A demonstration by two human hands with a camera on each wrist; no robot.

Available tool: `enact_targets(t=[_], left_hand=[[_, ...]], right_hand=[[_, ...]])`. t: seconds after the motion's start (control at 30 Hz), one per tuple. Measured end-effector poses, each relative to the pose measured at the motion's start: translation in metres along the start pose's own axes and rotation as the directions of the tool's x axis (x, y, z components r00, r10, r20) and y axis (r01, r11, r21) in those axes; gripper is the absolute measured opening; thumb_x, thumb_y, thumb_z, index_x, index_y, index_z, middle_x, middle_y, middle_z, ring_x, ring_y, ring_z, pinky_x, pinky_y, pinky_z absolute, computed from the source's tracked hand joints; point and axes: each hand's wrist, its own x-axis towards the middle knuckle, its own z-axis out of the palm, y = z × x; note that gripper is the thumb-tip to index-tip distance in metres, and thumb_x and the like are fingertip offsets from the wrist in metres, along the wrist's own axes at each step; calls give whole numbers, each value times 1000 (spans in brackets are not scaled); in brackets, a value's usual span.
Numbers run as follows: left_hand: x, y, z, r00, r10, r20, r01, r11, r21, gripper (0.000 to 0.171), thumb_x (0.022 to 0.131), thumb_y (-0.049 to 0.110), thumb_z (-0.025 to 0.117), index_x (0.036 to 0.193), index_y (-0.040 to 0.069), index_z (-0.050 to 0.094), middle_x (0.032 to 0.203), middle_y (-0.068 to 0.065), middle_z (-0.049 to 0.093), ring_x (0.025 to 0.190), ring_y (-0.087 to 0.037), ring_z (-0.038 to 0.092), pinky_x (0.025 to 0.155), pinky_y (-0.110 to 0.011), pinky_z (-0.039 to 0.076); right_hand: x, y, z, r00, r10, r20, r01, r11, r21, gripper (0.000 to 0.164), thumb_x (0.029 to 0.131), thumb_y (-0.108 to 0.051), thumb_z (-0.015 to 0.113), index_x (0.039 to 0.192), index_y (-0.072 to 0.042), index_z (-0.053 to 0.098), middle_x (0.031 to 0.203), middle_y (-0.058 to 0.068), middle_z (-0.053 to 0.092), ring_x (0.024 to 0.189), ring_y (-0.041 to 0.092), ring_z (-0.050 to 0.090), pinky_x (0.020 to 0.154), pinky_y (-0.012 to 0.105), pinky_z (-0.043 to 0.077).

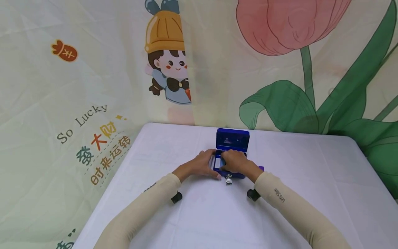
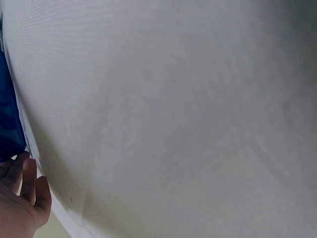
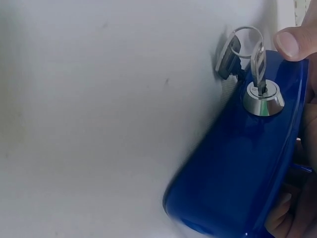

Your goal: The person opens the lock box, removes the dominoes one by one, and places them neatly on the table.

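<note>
A small blue cash box (image 1: 238, 175) stands on the white table with its lid (image 1: 232, 139) raised. My left hand (image 1: 202, 164) grips its left side, the thumb at the front corner and the fingers toward the back. Inside the box is my right hand (image 1: 235, 162), fingers pointing down; whether they pinch anything is hidden. Beside those fingers, a white and light-blue piece (image 1: 218, 162) shows in the box. From the silver lock (image 3: 264, 103) on the front sticks a key (image 3: 258, 64), with a ring and a black-headed key (image 3: 229, 58) hanging from it.
Partly behind the right wrist lies a purple object (image 1: 261, 168). The white-covered table (image 1: 205, 221) reaches a printed cloth backdrop (image 1: 211, 69) behind the box. Black wrist cameras hang under the left sleeve (image 1: 146, 204) and right sleeve (image 1: 289, 200).
</note>
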Motion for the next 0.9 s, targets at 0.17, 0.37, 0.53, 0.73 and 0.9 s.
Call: enact_targets(t=[0.17,0.37,0.53,0.73,0.9], left_hand=[[0,0,-1,1000,3,-1,-3,1000,-2,117,69,55,88,157,10,26,154,-9,42,133,-27,40,114,-48,37],[-1,2,-1,1000,5,2,-5,1000,-8,117,69,53,89,157,11,25,155,-9,40,133,-27,39,115,-48,36],[0,1,-1,1000,22,-3,-22,1000,-6,116,69,53,89,157,8,27,156,-10,41,136,-29,39,115,-48,35],[-1,0,-1,1000,19,-2,-19,1000,-15,115,69,53,89,157,11,27,157,-8,40,135,-28,38,116,-48,34],[0,-1,-1,1000,25,-4,-25,1000,-19,115,68,53,89,157,12,27,157,-7,40,135,-28,38,116,-48,34]], right_hand=[[-1,2,-2,1000,-2,3,2,1000,-25,44,86,-34,81,118,-6,70,105,9,74,85,21,66,87,46,57],[-3,4,-4,1000,-5,-5,5,1000,-15,46,85,-34,82,120,-6,70,107,9,75,87,22,69,88,46,57],[-6,5,-7,1000,-6,-14,6,1000,-16,46,85,-32,82,121,-6,70,110,10,75,91,25,70,90,47,57],[-10,7,-10,1000,3,-17,-3,1000,-8,47,85,-32,82,123,-7,70,112,11,74,96,27,71,91,49,56],[-10,10,-11,1000,9,-15,-9,1000,-9,48,85,-34,82,123,-7,70,113,10,74,96,27,71,90,49,57]])
